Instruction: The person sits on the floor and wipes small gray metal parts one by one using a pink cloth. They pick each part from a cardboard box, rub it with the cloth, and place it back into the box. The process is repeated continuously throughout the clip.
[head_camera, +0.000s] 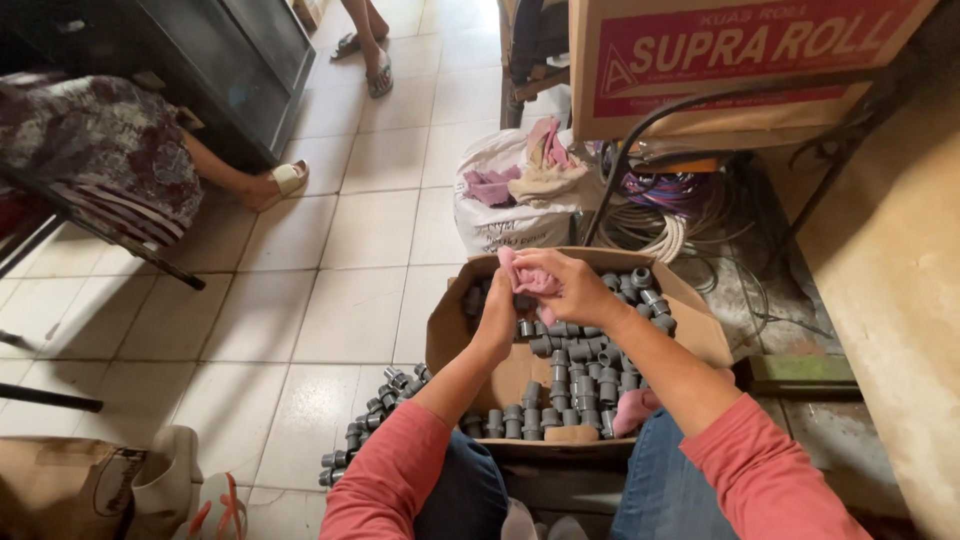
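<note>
Holding a pink cloth (524, 277) between them, the left hand (497, 312) and the right hand (572, 288) meet just above an open cardboard box (455, 330) that rests at the person's knees. The right hand's fingers (540, 262) are clenched around the upper part of the cloth, and the left hand's fingers press against it from below; whether a fitting sits inside the cloth cannot be told, since the cloth and fingers hide it.

Inside the box lie many grey pipe fittings (573, 372), heaped toward the far right corner and set in neat rows along the near edge. A second pink rag (636, 409) lies in the box near the person's right knee. More grey fittings (375, 420) stand in a loose cluster on the tiled floor (350, 240), just left of the box.

Beyond the box sits a white sack (505, 225) with pink and beige cloths bundled on top, and beside it coils of cable (655, 215) under a large printed carton (740, 60). Both sleeves are red-pink, over blue jeans. At the far left another person sits in a patterned dress (95, 150), one sandalled foot (280, 182) stretched out on the tiles.
</note>
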